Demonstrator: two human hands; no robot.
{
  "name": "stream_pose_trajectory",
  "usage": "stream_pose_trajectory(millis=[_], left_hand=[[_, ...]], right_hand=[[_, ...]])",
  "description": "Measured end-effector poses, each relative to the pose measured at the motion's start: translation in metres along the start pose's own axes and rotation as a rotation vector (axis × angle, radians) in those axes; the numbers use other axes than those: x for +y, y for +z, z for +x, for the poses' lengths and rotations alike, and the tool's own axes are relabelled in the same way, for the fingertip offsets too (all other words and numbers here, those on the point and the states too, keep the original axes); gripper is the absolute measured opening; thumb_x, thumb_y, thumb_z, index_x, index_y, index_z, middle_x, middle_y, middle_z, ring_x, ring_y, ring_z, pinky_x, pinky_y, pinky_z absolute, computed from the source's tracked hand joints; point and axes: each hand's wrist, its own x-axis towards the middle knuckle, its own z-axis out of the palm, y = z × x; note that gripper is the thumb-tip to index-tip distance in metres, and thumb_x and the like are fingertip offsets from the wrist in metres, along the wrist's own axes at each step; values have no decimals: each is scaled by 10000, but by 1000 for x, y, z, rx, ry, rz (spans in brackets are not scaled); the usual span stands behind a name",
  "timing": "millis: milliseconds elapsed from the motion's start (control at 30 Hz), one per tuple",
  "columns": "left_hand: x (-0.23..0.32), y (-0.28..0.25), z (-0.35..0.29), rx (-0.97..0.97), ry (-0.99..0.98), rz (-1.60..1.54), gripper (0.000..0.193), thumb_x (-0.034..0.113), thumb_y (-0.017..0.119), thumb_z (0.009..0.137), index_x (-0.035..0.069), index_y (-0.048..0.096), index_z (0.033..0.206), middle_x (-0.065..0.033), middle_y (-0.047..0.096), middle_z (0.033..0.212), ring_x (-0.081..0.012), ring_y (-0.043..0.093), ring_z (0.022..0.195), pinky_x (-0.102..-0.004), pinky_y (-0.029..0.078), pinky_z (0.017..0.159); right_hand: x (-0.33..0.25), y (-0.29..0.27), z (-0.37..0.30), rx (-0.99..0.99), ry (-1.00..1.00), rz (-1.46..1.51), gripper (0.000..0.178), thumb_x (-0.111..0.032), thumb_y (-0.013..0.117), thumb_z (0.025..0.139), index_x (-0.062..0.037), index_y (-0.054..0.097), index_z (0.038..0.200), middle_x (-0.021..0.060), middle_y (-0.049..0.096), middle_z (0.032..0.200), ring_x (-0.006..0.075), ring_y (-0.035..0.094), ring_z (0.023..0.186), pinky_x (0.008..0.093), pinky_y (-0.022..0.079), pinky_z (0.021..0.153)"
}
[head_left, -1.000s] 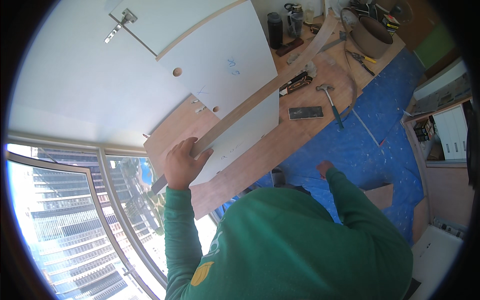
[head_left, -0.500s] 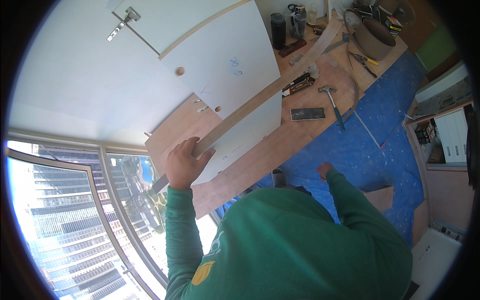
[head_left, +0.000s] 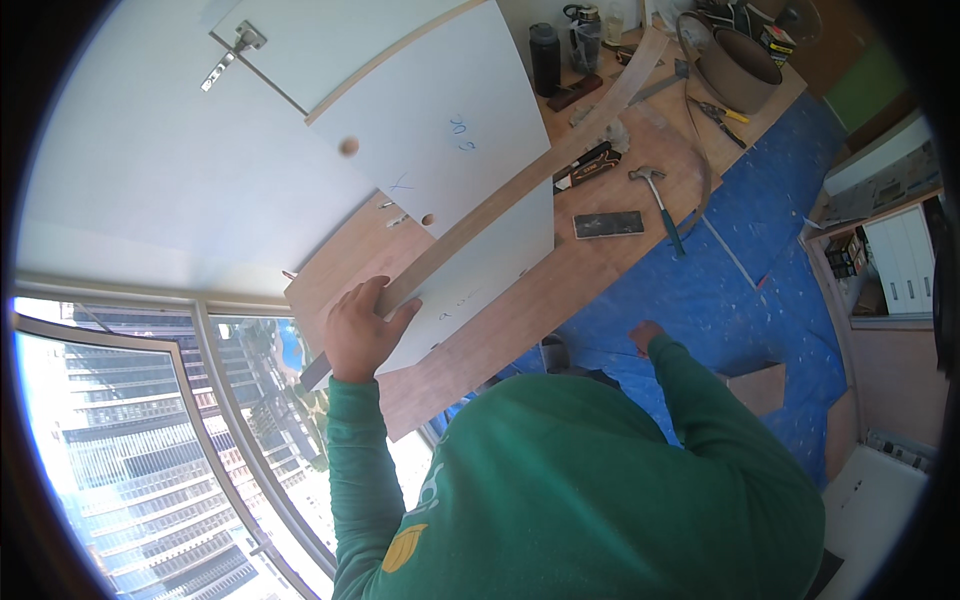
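A long, narrow wooden strip (head_left: 470,228) slants from lower left to upper right over a white board (head_left: 500,110) with blue pen marks. My left hand (head_left: 362,325) is closed around the strip near its lower left end, thumb on one side and fingers over the other. The strip's far end reaches the tools at the back of the wooden worktop. My right hand (head_left: 645,337) hangs low at my right side, above the blue floor sheet and apart from the worktop. Its fingers look curled, and whatever they might hold is hidden.
On the worktop (head_left: 480,350) lie a hammer (head_left: 658,208), a dark sanding block (head_left: 608,225), a handsaw (head_left: 588,170) and yellow-handled pliers (head_left: 722,118). Behind are a roll of brown edging (head_left: 738,70) and dark bottles (head_left: 545,60). A window (head_left: 110,430) stands at left, a box (head_left: 755,388) at right.
The whole view has shifted slightly, so the worktop and tools appear a little further left. My left hand keeps its hold on the strip; my right hand stays low at my side.
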Motion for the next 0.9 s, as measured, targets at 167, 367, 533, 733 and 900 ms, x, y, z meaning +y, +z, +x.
stream_pose_trajectory(millis=[167, 367, 533, 733, 900], left_hand=[[-1, 1, 1, 13, 9, -4, 529, 446, 864, 805, 51, 750, 1138, -152, 767, 974, -343, 738, 904, -454, 577, 832], [-2, 2, 2, 28, 23, -14, 511, 432, 875, 797, 57, 755, 1123, -153, 767, 959, -340, 740, 878, -451, 579, 809], [-6, 3, 4, 28, 26, -12, 505, 434, 877, 795, 63, 756, 1115, -153, 766, 950, -341, 740, 860, -453, 578, 793], [-5, 1, 5, 30, 36, -10, 509, 436, 876, 791, 63, 756, 1116, -154, 764, 943, -347, 738, 855, -453, 577, 791], [-4, 1, -1, 28, 23, 7, 497, 421, 877, 791, 60, 754, 1108, -155, 761, 938, -350, 733, 846, -454, 575, 790]], right_hand=[[-2, -1, 0, -22, -32, -63, 346, -307, 736, 936, -8, 683, 1100, 171, 701, 870, 312, 721, 739, 452, 629, 623], [-5, -7, 2, -58, -76, -152, 356, -307, 716, 958, 8, 683, 1120, 179, 707, 877, 320, 716, 735, 447, 631, 652], [-11, -1, -4, -31, -21, -64, 340, -299, 702, 967, 12, 676, 1103, 188, 717, 891, 307, 714, 711, 455, 621, 623], [10, 8, 27, -71, -45, -210, 351, -315, 697, 977, 14, 681, 1099, 199, 727, 931, 301, 718, 706, 457, 610, 605], [-1, 9, 36, -64, -290, -506, 460, -366, 697, 992, 53, 702, 1183, 243, 735, 1084, 319, 737, 799, 442, 616, 697]])
